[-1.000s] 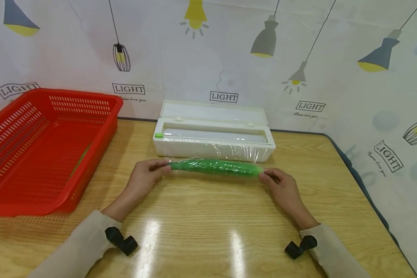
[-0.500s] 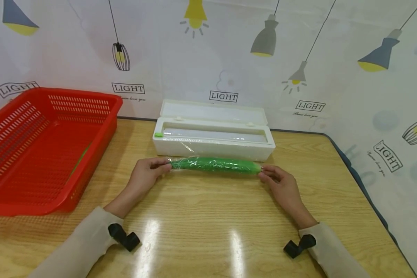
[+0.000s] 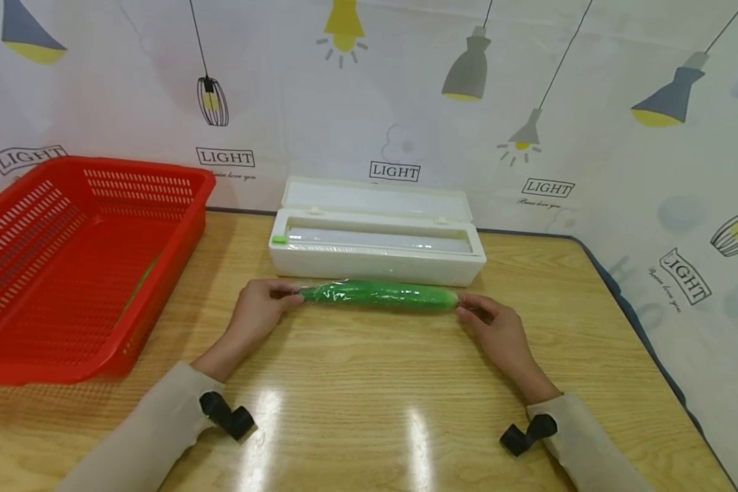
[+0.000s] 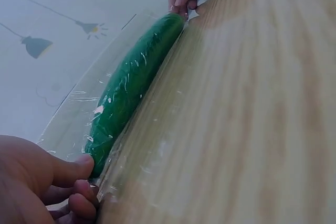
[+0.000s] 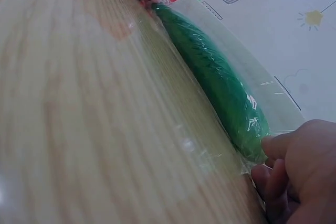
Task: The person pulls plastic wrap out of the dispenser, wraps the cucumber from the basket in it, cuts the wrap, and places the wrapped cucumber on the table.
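A green cucumber (image 3: pixel 381 294) wrapped in clear plastic film lies crosswise close over the table in the head view. My left hand (image 3: pixel 260 309) pinches its thin dark end, thumb and fingertips on the film. At the paler end, my right hand (image 3: pixel 498 331) pinches the film between thumb and fingers. Just behind the cucumber stands a white cling film box (image 3: pixel 378 263), its lid (image 3: pixel 375 198) raised against the wall. A film roll (image 3: pixel 375 239) lies inside. Seen from the left wrist, shiny wrinkled film (image 4: pixel 79 98) stretches from the cucumber toward the box side.
A large red plastic basket (image 3: pixel 107 348) stands at the left with a green strip (image 3: pixel 140 283) along its inner side. The small green slider (image 3: pixel 279 240) sits at the box's left end. Behind the wooden table (image 3: pixel 344 396) hangs a lamp-patterned wall cloth (image 3: pixel 320 102).
The cucumber has turned slightly within the film, and its paler end has shifted a little left with my right hand. My left wrist has moved slightly right and forward. Glare on the film has lessened.
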Motion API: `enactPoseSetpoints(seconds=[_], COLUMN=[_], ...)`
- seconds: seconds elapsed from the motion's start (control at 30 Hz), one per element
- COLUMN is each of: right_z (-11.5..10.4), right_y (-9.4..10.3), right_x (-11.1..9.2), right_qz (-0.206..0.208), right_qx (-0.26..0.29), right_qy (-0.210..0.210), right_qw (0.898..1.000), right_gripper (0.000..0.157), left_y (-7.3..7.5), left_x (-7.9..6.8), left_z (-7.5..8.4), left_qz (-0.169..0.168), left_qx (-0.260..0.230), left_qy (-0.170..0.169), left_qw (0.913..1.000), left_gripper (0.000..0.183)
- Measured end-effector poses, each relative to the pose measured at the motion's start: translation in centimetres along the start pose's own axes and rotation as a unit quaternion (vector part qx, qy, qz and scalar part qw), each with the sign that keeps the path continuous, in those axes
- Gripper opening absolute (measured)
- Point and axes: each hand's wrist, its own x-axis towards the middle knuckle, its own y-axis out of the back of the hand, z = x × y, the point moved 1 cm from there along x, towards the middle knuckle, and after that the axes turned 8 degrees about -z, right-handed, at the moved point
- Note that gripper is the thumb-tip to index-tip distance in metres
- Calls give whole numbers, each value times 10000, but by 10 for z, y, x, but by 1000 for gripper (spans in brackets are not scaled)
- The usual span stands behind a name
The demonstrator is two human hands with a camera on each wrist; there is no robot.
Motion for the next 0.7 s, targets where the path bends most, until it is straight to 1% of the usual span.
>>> enactPoseSetpoints(seconds=[0.2,0.37,0.47,0.5,0.6,0.7], right_z=[2,1,-14,-19,-19,-4], right_y=[-1,0,2,2,2,0], right_x=[0,-2,-6,-7,-8,-6], right_qz=[-79,-106,-111,-114,-106,-32], right_qx=[-72,-32,24,0,-27,-125], right_qy=[-17,35,13,34,41,93], right_qw=[9999,9999,9999,9999,9999,9999], right_gripper=[39,40,36,36,35,37], left_y=[-1,-2,-2,-2,-1,0], left_x=[5,9,9,9,7,5], left_z=[-3,-2,0,1,2,3], left_qz=[85,269,380,388,345,218], left_qx=[215,337,332,294,70,-289], left_qy=[39,-10,-38,-18,122,301], left_qw=[9997,9991,9987,9988,9993,9989], left_gripper=[19,17,17,17,17,18])
